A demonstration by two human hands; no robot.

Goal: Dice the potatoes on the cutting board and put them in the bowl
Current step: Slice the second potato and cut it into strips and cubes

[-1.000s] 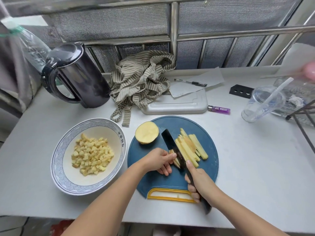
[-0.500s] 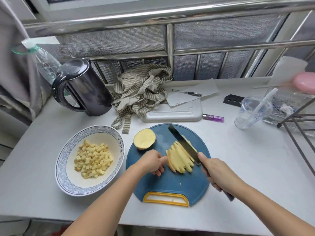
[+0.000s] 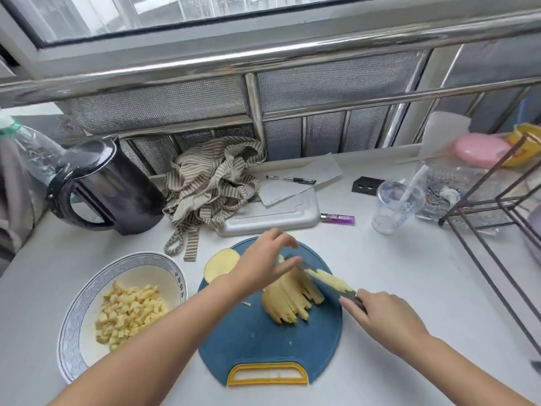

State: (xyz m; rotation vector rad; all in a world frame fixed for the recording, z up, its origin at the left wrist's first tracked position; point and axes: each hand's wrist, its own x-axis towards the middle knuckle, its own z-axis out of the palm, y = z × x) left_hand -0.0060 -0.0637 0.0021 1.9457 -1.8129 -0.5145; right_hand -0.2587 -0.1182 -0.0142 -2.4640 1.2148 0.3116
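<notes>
A round blue cutting board (image 3: pixel 257 344) with a yellow handle lies in front of me. A bundle of potato strips (image 3: pixel 288 300) fans out on it. A potato half (image 3: pixel 219 263) rests cut side up at the board's far left edge. My right hand (image 3: pixel 383 320) grips a dark knife (image 3: pixel 325 281), held flat above the strips with a potato strip lying on the blade. My left hand (image 3: pixel 263 263) hovers over the far end of the blade, fingers spread and blurred. A blue-patterned bowl (image 3: pixel 87 288) to the left holds diced potato (image 3: pixel 127 313).
A black kettle (image 3: pixel 108 186) and a plastic bottle (image 3: pixel 32 150) stand at the back left. A striped cloth (image 3: pixel 210 183), white tray (image 3: pixel 278 215), pen (image 3: pixel 291 179) and purple lighter (image 3: pixel 338 218) lie behind the board. A clear cup (image 3: pixel 396 205) and wire rack (image 3: pixel 497 206) stand at the right.
The knife has turned from cutting to lying flat over the strips with a strip on its blade. My left hand let go of the strips and rose toward the blade's tip. The view tilted upward.
</notes>
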